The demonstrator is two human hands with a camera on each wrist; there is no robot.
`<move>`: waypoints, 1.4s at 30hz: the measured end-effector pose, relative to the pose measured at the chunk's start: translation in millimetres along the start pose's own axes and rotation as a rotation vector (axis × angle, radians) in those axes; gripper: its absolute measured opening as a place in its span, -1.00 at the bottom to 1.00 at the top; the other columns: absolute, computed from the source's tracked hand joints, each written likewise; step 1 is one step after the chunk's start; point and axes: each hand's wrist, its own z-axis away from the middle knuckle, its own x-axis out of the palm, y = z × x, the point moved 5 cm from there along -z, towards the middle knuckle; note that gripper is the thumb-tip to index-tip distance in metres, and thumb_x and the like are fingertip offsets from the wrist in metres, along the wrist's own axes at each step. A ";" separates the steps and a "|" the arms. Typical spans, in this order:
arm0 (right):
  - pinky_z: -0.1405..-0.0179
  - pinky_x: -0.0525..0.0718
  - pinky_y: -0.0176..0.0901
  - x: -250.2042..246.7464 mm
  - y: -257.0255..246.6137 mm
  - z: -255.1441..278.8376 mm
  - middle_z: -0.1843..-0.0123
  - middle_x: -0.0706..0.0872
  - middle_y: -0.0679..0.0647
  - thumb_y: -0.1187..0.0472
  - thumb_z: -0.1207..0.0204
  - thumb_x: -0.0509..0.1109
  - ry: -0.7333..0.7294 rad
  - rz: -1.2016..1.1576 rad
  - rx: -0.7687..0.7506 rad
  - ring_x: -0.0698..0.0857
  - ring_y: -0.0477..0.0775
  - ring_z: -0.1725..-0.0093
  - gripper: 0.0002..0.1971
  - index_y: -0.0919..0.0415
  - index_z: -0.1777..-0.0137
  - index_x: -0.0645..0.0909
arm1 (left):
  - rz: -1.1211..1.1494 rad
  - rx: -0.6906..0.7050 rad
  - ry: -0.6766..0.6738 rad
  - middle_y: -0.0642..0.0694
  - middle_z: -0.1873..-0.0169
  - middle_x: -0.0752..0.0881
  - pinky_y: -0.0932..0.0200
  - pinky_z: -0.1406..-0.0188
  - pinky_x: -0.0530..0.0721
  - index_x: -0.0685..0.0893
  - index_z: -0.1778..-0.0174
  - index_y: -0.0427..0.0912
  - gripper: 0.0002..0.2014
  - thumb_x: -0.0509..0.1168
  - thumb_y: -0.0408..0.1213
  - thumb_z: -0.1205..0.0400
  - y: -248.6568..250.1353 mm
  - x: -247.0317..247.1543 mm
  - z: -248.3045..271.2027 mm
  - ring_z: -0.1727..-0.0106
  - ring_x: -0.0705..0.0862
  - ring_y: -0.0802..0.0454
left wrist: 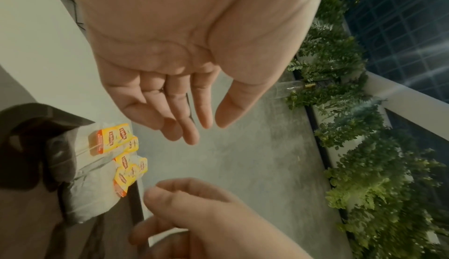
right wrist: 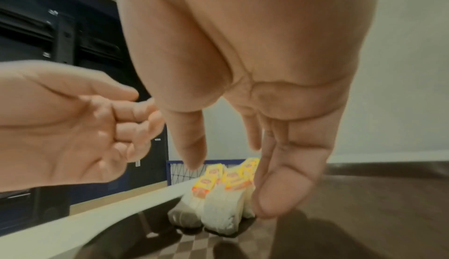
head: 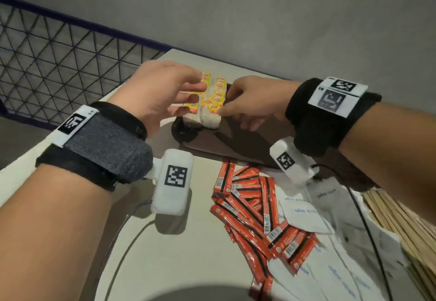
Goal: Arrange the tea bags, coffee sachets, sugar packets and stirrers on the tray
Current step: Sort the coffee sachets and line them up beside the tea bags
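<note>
Head view, tray point(head: 236, 145): dark, at the far side of the pale table point(head: 188, 241). The tea bags point(head: 210, 102) stand on it in two tight rows at its 11 o'clock corner, yellow tags up, white pouches down on the tray floor. The rows' long axis runs from the viewer toward 12 o'clock.

Left hand point(head: 155, 93): at 9 o'clock of the bundle, fingers released and loosely extended; the left wrist view shows nothing held and a clear gap to the tags. Right hand point(head: 250, 102): at 3 o'clock of the bundle, fingers relaxed and pointing down, holding nothing; the right wrist view puts its fingertips point(right wrist: 279, 201) just beside the pouches. Whether they touch cannot be told.

Judgement: the tea bags are placed, both hands flank them, and the right is the nearer. Any squaring-up would press inward across the short axis.

Not yet on the tray: red coffee sachets point(head: 254, 211) heaped at 6 o'clock of it, white sugar packets point(head: 304, 215) at 5 o'clock, wooden stirrers point(head: 396, 215) at the right edge. The right hand is the closer to all three
</note>
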 end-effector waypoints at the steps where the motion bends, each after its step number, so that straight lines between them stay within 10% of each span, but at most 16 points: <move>1: 0.14 0.89 -0.02 -5.5 2.6 16.8 -0.01 0.82 0.14 -0.03 -0.57 0.55 -0.012 0.039 -0.030 0.88 0.11 0.13 -0.61 0.11 -0.29 0.59 | -0.005 0.018 -0.015 -0.06 0.08 0.91 0.23 0.31 0.69 0.76 -0.02 -0.09 -0.94 0.40 -0.24 -0.68 3.1 2.2 1.7 0.20 0.80 0.11; 5: 0.14 0.82 -0.21 -10.0 22.3 91.6 -0.04 0.80 -0.04 -0.15 -0.52 0.55 -0.202 0.200 -0.140 0.81 -0.14 0.16 -0.61 -0.10 -0.29 0.63 | -0.024 0.130 -0.092 -0.07 0.05 0.89 0.16 0.17 0.71 0.77 -0.01 -0.07 -0.94 0.42 -0.20 -0.69 20.8 15.8 13.5 0.14 0.80 0.07; 10: -0.03 0.82 0.05 10.9 47.1 139.3 -0.19 0.72 -0.11 -0.34 -0.33 0.62 -0.381 0.363 -0.192 0.75 0.02 -0.09 -0.27 -0.27 -0.48 0.46 | -0.377 0.254 -0.237 -0.05 0.08 0.87 0.06 0.11 0.71 0.79 0.02 -0.04 -0.86 0.55 -0.18 -0.54 34.4 53.4 40.0 0.09 0.80 -0.01; 14: 0.19 0.44 -0.40 36.1 53.0 159.3 -0.02 0.46 -0.25 -0.17 -0.43 0.62 -0.276 0.566 -0.320 0.49 -0.21 0.12 -0.24 -0.14 -0.60 0.39 | -1.087 0.237 -0.537 0.17 -0.10 0.78 0.02 -0.24 0.72 0.72 -0.19 0.16 -0.46 0.44 0.02 -0.23 19.8 83.8 84.7 -0.15 0.75 0.12; 18: 0.11 0.54 -0.25 49.9 53.1 169.2 -0.01 0.57 -0.18 0.01 -0.53 0.57 -0.182 0.538 -0.389 0.55 -0.09 0.03 -0.48 -0.04 -0.48 0.57 | -1.553 0.062 -0.781 0.04 -0.29 0.57 -0.07 -0.31 0.68 0.45 -0.53 0.23 -0.05 0.44 0.11 -0.09 -18.1 87.0 123.4 -0.33 0.62 -0.04; 26: 0.09 0.74 -0.01 45.7 72.9 190.8 0.10 0.68 -0.09 -0.02 -0.54 0.55 0.083 0.407 -0.338 0.64 -0.06 0.14 -0.82 -0.02 -0.04 0.66 | -1.529 0.019 -0.713 0.02 -0.46 0.45 -0.03 -0.40 0.60 0.44 -0.58 0.30 -0.10 0.62 0.03 -0.28 -31.0 84.3 131.6 -0.40 0.54 -0.05; 30: 0.26 0.68 -0.15 16.7 85.3 207.5 0.19 0.67 -0.09 -0.05 -0.55 0.55 0.257 0.093 -0.280 0.66 -0.11 0.23 -0.82 0.02 0.08 0.69 | -1.586 0.096 -0.604 0.02 -0.27 0.56 0.07 -0.15 0.64 0.58 -0.37 0.17 -0.29 0.63 0.23 -0.32 -26.6 78.8 132.5 -0.18 0.60 0.00; 35: 0.50 0.53 -0.36 -7.6 105.2 231.1 0.36 0.60 0.02 0.03 -0.58 0.55 0.436 -0.570 -0.215 0.48 -0.16 0.46 -0.80 0.16 0.09 0.73 | -1.537 0.035 -0.590 0.02 -0.49 0.39 -0.12 -0.40 0.65 0.27 -0.62 0.19 0.07 0.62 0.30 -0.21 -32.2 79.9 137.2 -0.39 0.56 -0.07; 42: -0.27 0.71 0.25 15.7 129.6 268.2 0.20 0.87 0.09 -0.02 -0.65 0.44 0.325 -1.034 -0.040 0.85 0.16 0.12 -0.72 0.21 -0.02 0.78 | -1.510 0.046 -0.577 -0.05 -0.57 0.51 -0.10 -0.51 0.56 0.16 -0.75 0.08 0.08 0.61 0.22 -0.40 -32.1 98.7 135.8 -0.50 0.55 -0.10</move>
